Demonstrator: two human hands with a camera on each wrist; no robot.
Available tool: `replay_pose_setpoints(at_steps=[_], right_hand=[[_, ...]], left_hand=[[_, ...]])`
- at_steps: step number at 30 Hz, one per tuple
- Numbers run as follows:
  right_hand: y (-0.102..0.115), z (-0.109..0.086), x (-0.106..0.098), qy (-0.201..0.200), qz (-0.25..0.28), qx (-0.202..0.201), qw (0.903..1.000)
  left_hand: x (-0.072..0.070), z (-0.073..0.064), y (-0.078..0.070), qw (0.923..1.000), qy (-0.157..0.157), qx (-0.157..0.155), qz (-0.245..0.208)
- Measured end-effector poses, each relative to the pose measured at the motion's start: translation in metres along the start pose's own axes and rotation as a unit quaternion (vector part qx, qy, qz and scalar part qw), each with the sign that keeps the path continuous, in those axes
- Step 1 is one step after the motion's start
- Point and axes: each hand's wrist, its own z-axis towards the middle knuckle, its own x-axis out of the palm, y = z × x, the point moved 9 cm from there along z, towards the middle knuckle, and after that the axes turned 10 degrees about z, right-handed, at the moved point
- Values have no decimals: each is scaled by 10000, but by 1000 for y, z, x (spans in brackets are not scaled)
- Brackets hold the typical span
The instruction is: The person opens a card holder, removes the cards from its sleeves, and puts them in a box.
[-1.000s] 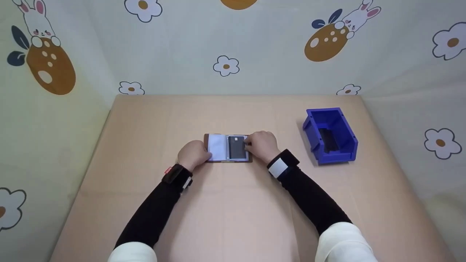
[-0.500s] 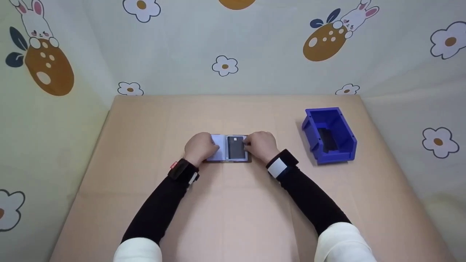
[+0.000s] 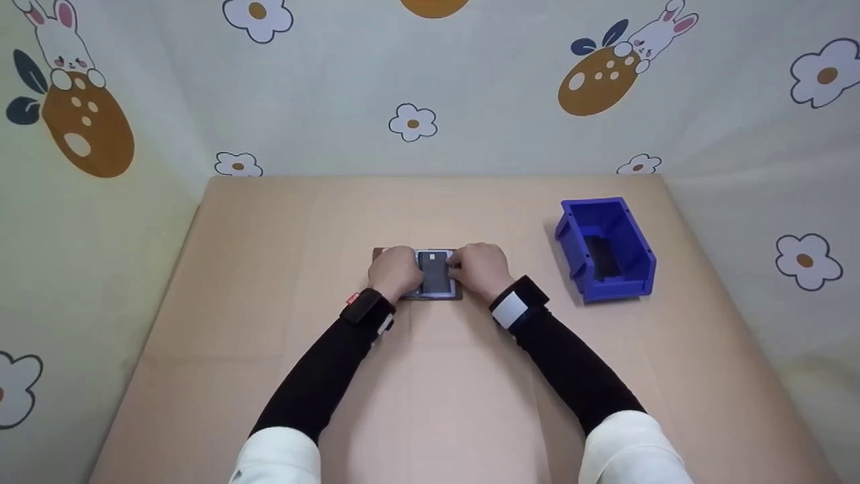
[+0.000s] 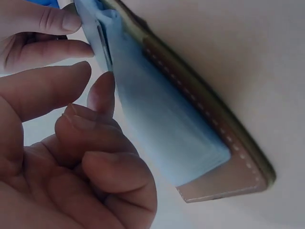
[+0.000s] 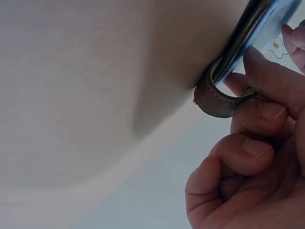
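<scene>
An open card holder (image 3: 458, 291) with a brown stitched cover lies in the middle of the table. Its clear plastic sleeves (image 4: 162, 129) fan out in the left wrist view. A dark card (image 3: 435, 275) with a small chip shows in the right-hand sleeve. My left hand (image 3: 395, 270), fingers bent, reaches over the left sleeves to the card's left edge; its index fingertip touches the sleeve, while its thumb looks apart. My right hand (image 3: 484, 269) pinches the holder's right side, where a curled leather strap (image 5: 217, 101) sits by the fingers.
A blue bin (image 3: 618, 290) stands to the right on the table (image 3: 282, 222), with a dark patch on its floor. Patterned cloth (image 3: 336, 101) hangs along the back and both sides.
My left hand has moved right, from the holder's left edge across the sleeves to the card's left edge. The right hand stays at the holder's right side.
</scene>
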Motion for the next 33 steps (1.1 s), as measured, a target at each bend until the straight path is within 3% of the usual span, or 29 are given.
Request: replay_pose_setpoints(at_steps=[13,33], right_hand=[[0,1,1,77,52,-5,10000],[-3,0,4,202,-52,103,9997]], left_hand=[[8,3,10,9997,128,-156,-122],[15,7,8,9993,355,76,-44]])
